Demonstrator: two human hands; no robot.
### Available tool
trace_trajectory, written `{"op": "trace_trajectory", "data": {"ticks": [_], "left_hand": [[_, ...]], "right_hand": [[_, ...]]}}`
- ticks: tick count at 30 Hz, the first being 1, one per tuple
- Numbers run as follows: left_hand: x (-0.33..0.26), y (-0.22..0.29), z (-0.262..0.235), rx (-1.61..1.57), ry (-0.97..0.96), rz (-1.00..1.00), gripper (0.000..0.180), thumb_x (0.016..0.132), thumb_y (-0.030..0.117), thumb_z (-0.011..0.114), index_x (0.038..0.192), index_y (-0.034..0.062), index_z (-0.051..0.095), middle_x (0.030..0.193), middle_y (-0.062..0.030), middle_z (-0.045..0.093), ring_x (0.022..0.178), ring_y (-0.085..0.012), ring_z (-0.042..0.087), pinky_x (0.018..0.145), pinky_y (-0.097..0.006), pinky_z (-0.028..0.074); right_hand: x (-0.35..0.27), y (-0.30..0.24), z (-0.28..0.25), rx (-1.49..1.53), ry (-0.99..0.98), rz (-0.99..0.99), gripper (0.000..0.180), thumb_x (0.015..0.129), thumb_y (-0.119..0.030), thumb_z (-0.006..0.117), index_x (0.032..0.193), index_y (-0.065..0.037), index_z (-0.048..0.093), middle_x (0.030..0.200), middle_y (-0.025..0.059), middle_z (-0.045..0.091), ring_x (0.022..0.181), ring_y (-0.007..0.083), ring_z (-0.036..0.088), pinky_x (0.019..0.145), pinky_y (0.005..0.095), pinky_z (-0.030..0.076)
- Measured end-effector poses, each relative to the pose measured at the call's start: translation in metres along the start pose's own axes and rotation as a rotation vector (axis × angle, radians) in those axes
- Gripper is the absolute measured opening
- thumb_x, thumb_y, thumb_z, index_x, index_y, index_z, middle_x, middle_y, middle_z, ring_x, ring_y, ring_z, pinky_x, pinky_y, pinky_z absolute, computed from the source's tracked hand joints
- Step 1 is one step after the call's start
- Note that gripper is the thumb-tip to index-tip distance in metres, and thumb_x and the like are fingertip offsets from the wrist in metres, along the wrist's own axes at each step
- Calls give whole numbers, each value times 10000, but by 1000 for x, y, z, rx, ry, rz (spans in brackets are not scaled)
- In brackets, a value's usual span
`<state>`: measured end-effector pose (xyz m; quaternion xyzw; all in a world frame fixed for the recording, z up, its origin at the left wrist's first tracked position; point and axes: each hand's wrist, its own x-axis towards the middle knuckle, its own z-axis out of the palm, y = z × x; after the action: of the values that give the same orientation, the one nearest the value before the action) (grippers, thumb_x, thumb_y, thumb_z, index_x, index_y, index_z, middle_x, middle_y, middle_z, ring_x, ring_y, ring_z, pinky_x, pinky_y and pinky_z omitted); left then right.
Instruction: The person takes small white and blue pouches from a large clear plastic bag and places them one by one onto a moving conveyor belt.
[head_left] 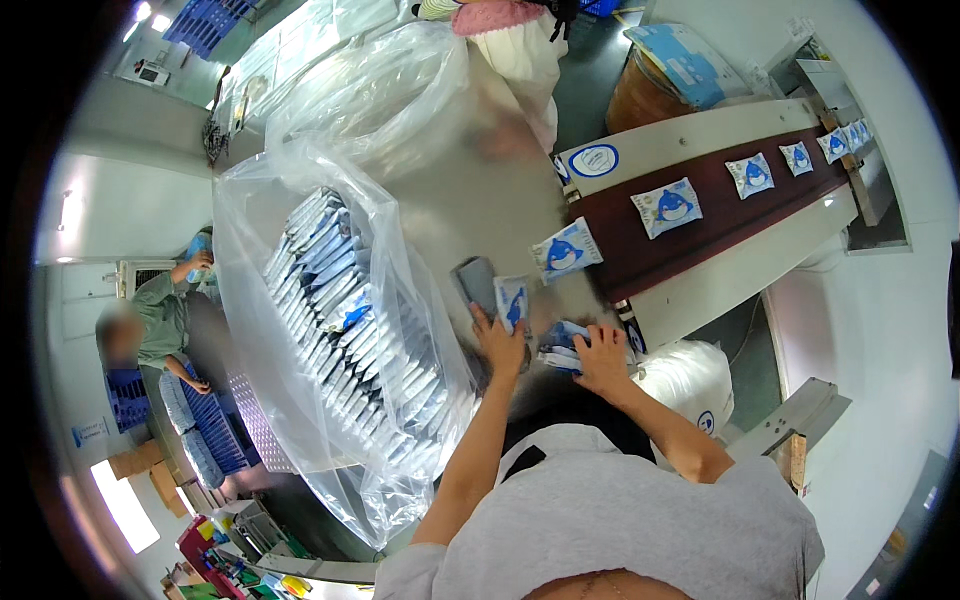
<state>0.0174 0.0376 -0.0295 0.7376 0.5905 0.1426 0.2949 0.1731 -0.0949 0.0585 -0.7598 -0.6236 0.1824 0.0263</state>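
My left hand is at the near side of the metal table, its fingers closed about the lower end of a small white packet with a blue whale picture. A grey block lies against that hand's fingertips. To the right, my right hand curls over a short row of similar packets standing together at the table's edge. Another whale packet rests at the end of the dark red conveyor belt, just beyond my hands. Left of my hands, a large clear plastic bag holds rows of packed packets.
More packets lie spaced along the belt. A second clear bag stands at the far side, near a person in light clothes. Another person works at the left beside blue crates. A white sack sits under the conveyor.
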Motion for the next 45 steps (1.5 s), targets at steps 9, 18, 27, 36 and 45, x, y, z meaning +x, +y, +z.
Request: {"op": "trace_trajectory", "data": {"ticks": [9,18,27,36,45], "left_hand": [[-18,53,-97,-897,-337,-295,555,782,190,708,1233,-7,453,1291,-179,435,1163,-247,454,933,-365,415],[-42,99,-87,-1111,-783,11,1052,656,108,798,1435,81,92,1317,-111,406,1198,-220,427,988,-348,380],[-48,39,-14,-153,-382,1080,698,735,57,649,1363,82,347,1268,-182,485,1166,-373,475,996,-423,388],[-112,46,-287,341,411,96,877,659,117,751,1398,122,280,1415,-208,267,1257,-420,340,1018,-545,301],[-202,-135,-352,-151,189,-788,516,736,143,705,1208,19,537,855,-145,672,650,-192,620,574,-292,471]], "right_hand": [[8,13,-11,357,-72,385,684,600,-243,795,1157,-78,433,1176,207,462,1096,356,472,938,426,380],[-3,-8,-47,1720,325,-215,1316,630,-367,826,1434,-75,-175,1508,140,98,1363,241,196,1099,365,174],[-29,30,58,1075,170,72,956,487,-253,883,1262,-51,361,1306,149,424,1199,306,443,967,381,398],[-43,3,56,-140,-33,59,989,468,-301,831,1282,8,364,1238,209,451,1184,346,417,1006,473,308],[62,-133,-127,1106,-257,-340,910,550,-224,800,1303,-11,337,1207,181,513,1128,301,512,991,371,373]]}}
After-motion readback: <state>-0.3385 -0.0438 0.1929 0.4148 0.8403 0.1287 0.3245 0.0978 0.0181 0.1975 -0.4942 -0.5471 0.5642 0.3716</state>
